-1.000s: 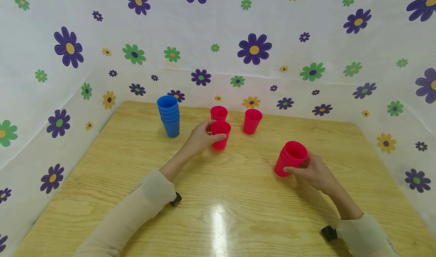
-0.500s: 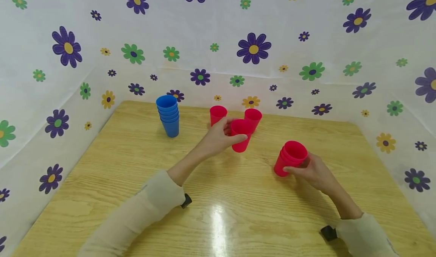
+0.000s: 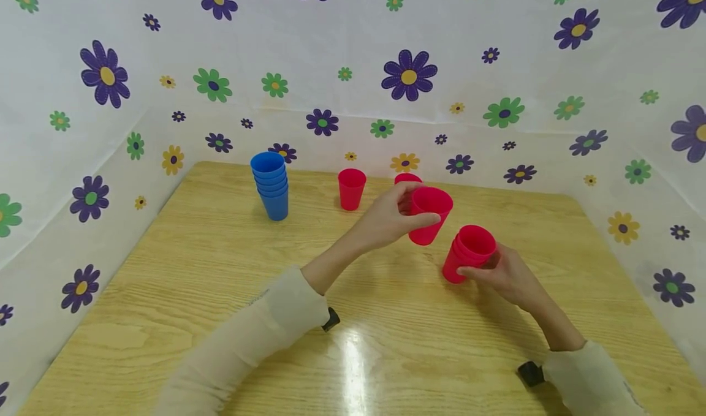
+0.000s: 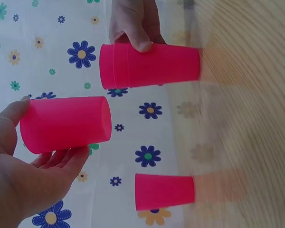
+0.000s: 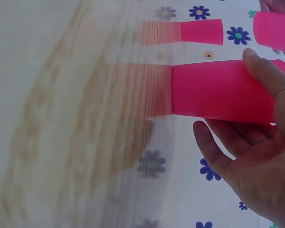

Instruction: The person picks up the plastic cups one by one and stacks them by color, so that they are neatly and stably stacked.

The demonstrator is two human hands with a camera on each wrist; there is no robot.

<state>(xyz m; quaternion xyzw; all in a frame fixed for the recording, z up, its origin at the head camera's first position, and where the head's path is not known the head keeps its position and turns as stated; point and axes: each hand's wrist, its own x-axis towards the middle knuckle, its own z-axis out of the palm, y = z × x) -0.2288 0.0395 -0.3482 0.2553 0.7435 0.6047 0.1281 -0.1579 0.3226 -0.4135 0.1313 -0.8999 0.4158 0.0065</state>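
My left hand [image 3: 388, 220] grips a red plastic cup [image 3: 427, 223] between thumb and fingers. The cup is lifted off the table and slightly tilted, just up and left of a short stack of nested red cups [image 3: 463, 260]. That stack stands upright on the table, held by my right hand [image 3: 510, 281] with the thumb on its near side. In the left wrist view a gap shows between the lifted cup [image 4: 66, 123] and the stack [image 4: 156, 66]. A single red cup [image 3: 352, 190] stands at the back; another red cup [image 3: 407, 177] is partly hidden behind my left hand.
A tall stack of nested blue cups [image 3: 273, 192] stands at the back left of the wooden table [image 3: 248, 330]. White cloth [image 3: 353, 36] with printed flowers walls in the back and both sides.
My left hand has lifted the red cup and carried it rightward, from in front of the back-left red cup to near the stack. The right hand and its stack have stayed put.
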